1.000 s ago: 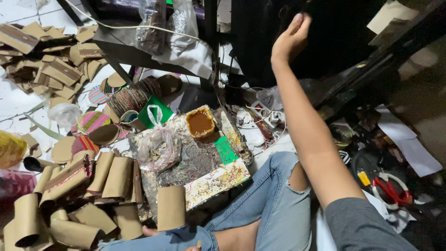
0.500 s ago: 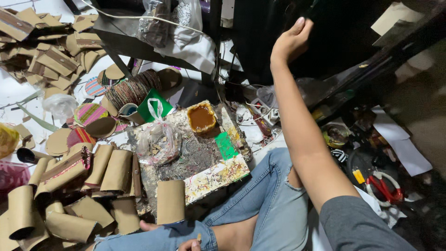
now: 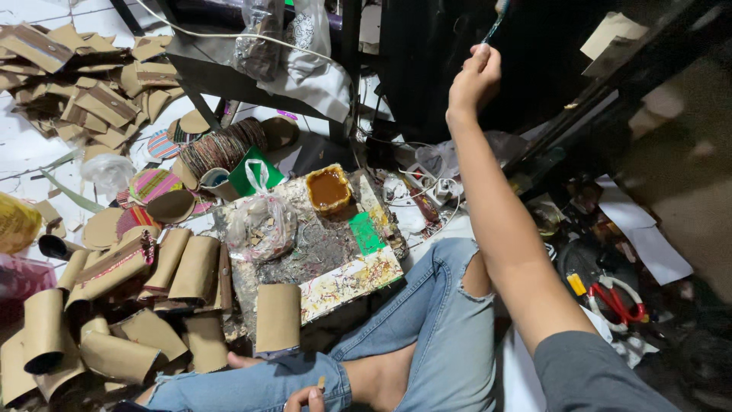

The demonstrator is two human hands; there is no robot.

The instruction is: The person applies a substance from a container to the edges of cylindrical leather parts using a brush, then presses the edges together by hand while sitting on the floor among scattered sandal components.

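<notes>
Hands: my right hand [image 3: 474,80] raised, clenched on a thin brush [image 3: 496,21]; left hand [image 3: 305,398] barely visible, can't tell.

Board [image 3: 335,267] on floor before knees; glue tub [image 3: 328,188] on its far edge, plastic bag [image 3: 261,226] on its left part, cardboard tube [image 3: 277,318] upright at near edge. Tube pile [image 3: 114,305] left of board. Scissors [image 3: 616,299] far right. Right hand [image 3: 474,80] raised behind board; left hand [image 3: 305,398] on shin.
</notes>
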